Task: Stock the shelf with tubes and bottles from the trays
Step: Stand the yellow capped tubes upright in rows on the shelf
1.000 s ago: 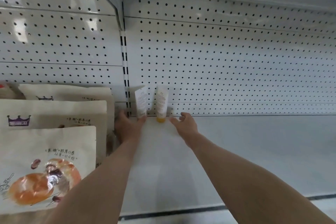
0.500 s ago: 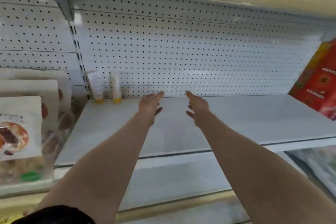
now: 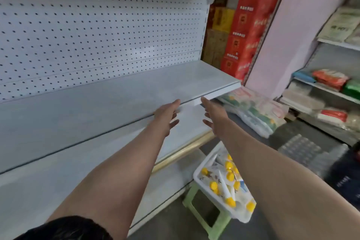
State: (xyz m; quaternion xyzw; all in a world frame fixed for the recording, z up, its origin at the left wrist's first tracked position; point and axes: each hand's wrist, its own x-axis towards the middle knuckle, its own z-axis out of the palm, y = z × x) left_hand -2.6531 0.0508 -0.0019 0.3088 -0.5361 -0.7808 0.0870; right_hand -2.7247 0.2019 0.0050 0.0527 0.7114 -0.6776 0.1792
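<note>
Dark sleeve [image 3: 64, 228] at bottom left edge; both bare forearms stretch forward over the lower shelf boards; below right arm, white tray [image 3: 206, 183] tilted on a pale green stool [image 3: 196, 200], beside the shelf unit's foot; tray holds a heap of white tubes [image 3: 224, 187] with yellow caps, count unclear; left hand [image 3: 167, 117] in front of the shelf [image 3: 116, 99] edge, fingers straight and spread, holding nothing; right hand [image 3: 213, 115] just beside it, palm facing left hand, fingers straight, also holding nothing; hands apart, not touching; shelf board grey, backed by pegboard [image 3: 101, 31]; past its right end, bagged goods [image 3: 251, 111] lie piled lower down; clear packs [image 3: 303, 150] on floor further right; red cartons [image 3: 247, 31] stacked behind the unit; pale pillar [image 3: 303, 21]; side rack [image 3: 331, 91] at far right with mixed bags, blurred.
</note>
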